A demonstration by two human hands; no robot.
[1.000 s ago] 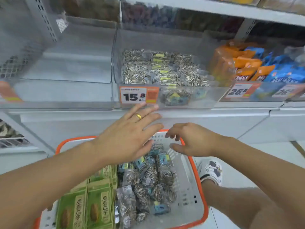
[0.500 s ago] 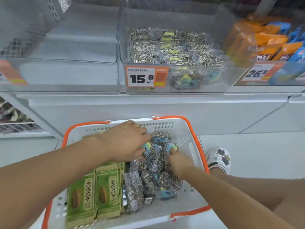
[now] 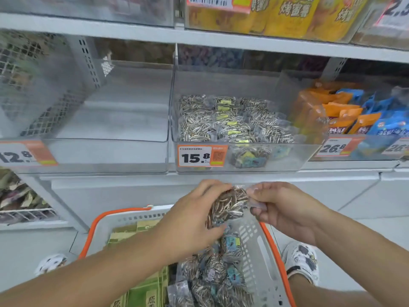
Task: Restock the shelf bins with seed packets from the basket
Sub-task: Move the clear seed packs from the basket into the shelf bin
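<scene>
My left hand (image 3: 194, 220) grips a clear packet of striped sunflower seeds (image 3: 230, 206), lifted above the basket and just below the shelf edge. My right hand (image 3: 285, 209) pinches the clear wrapper at the packet's right side. Below them, the white basket with orange rim (image 3: 269, 244) holds several more seed packets (image 3: 212, 269) and green packets (image 3: 146, 293) on its left. Straight ahead, the clear middle bin (image 3: 287, 160) with the 15.8 price tag (image 3: 200, 155) is partly filled with the same seed packets (image 3: 230, 120).
A clear bin (image 3: 106, 151) with a 12.8 tag stands left of the middle one. The bin (image 3: 358, 120) to the right holds orange and blue packets. Yellow bags (image 3: 287, 12) fill the upper shelf. A shoe (image 3: 303, 260) rests right of the basket.
Both hands have come up out of the basket, holding a seed packet between them. My view has tilted up toward the shelf bins.
</scene>
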